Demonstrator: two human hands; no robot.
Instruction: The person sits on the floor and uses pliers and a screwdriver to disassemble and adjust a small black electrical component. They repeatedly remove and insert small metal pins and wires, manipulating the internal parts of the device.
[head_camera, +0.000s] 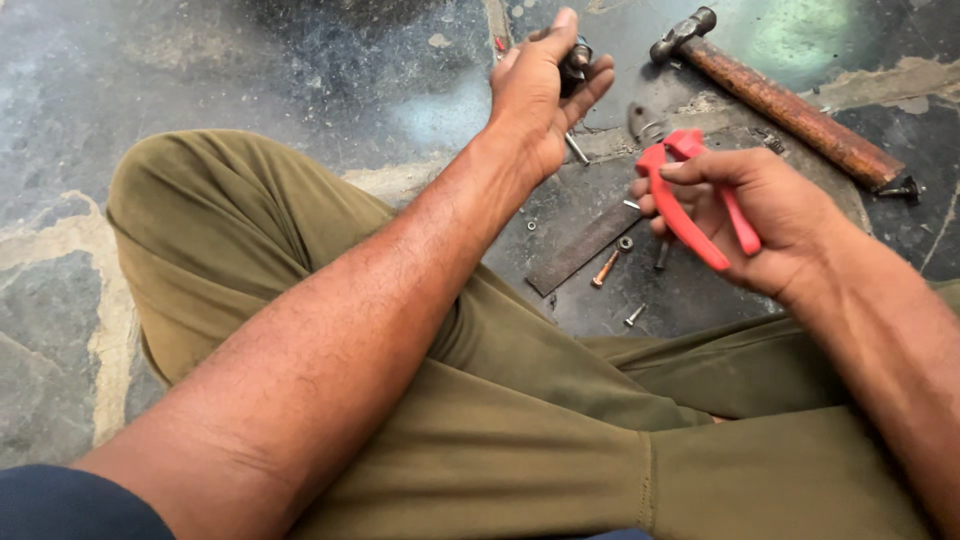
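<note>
Nearest the camera lay the person's folded legs in olive trousers (480, 440), crossed over a worn stone floor (120, 80) of dark slabs with pale, cracked seams. The left hand (535, 95) was closed around a small dark metal part (575, 60), thumb up over its top and fingers curled about it; a thin metal rod (577, 150) showed below the palm, though whether it joined the part could not be told. The right hand (760, 215) was wrapped around the red handles of a pair of pliers (690, 200), the handles a little apart in the palm and the head turned toward the left hand; its jaws were hidden behind the fingers. Just beneath the hands, on the floor, lay a flat dark metal strip (580, 250), and beside it a copper-coloured bolt (605, 268), a small nut (626, 243) and a short silver screw (635, 315). Farther out, beyond the right hand, a hammer (780, 100) with a worn wooden handle rested at a slant on the stone
</note>
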